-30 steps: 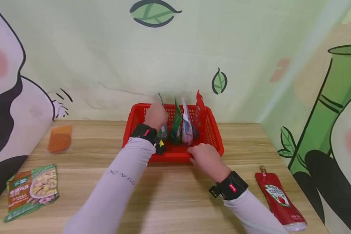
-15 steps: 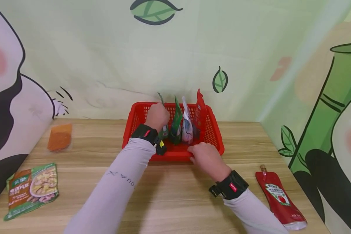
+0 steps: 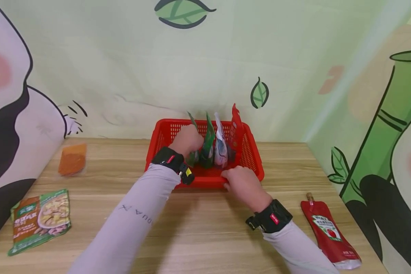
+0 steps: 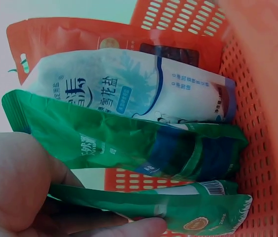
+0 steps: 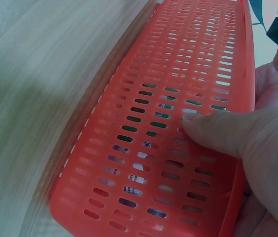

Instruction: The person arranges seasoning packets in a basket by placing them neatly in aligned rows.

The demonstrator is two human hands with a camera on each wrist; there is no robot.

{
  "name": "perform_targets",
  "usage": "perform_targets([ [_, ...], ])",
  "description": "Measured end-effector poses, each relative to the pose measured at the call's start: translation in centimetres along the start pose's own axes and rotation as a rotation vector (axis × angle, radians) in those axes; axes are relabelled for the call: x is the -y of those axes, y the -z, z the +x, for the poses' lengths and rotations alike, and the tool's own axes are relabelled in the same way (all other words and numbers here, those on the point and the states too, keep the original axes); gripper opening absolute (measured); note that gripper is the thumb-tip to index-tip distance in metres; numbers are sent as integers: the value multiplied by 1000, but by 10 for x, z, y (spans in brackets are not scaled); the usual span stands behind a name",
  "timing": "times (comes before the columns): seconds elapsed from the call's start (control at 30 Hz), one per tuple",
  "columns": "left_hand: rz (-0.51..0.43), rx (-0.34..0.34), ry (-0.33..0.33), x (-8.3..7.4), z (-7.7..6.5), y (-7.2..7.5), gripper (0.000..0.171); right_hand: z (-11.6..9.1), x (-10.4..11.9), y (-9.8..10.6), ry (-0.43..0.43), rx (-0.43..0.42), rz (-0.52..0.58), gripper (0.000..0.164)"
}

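Note:
My left hand [image 3: 187, 140] reaches into the red plastic basket [image 3: 198, 182] and holds a slim green food pouch [image 4: 203, 210] at the basket's left, thumb on one side and fingers on the other. Beside that pouch stand a second green bag [image 4: 129, 140], a white bag of salt [image 4: 124, 84] and a red pouch [image 4: 85, 39] with a dark window, all upright in a row. My right hand [image 3: 242, 186] grips the basket's front rim toward its right end, with the thumb [image 5: 213, 131] against the outer wall in the right wrist view.
On the left of the wooden table [image 3: 198, 236] lie an orange-brown seasoning packet [image 3: 72, 160] and a green-and-brown food bag [image 3: 41, 220]. A red ketchup pouch [image 3: 330, 230] lies at the right, near my right forearm. A printed cloth backdrop [image 3: 123, 68] rises behind the basket.
My left hand has shifted slightly right with the slim green pouch, closer to the second green bag, and its wrist has turned a little. My right hand stays on the rim.

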State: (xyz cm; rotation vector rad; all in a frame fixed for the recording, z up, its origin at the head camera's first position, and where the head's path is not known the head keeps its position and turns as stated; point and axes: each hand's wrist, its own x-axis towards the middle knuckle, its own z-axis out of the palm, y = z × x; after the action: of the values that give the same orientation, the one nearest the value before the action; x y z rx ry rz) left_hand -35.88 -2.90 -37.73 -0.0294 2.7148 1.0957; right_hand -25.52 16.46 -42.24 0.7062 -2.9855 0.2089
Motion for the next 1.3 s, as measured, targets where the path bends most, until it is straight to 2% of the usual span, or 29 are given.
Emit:
perform_targets([
  [0.23,7,7,22,-1,-6,-1,24,0,-1,-1,-6,-1,16,20],
  [0.47,4,49,24,-2,-9,-1,22,1,-2,-2,-14,5,13,19],
  [0.7,-10,71,46,-2,-11,1,28,0,-2,-3,-8,-10,13,20],
  [0.97,30,111,55,0,-14,2,23,1,-2,-3,-15,-8,22,18],
  [1.17,11,92,10,9,-18,1,23,0,-2,-3,-16,-10,39,18],
  [1.3,47,107,-45,17,-19,1,24,0,-2,-3,-19,-9,48,18],
])
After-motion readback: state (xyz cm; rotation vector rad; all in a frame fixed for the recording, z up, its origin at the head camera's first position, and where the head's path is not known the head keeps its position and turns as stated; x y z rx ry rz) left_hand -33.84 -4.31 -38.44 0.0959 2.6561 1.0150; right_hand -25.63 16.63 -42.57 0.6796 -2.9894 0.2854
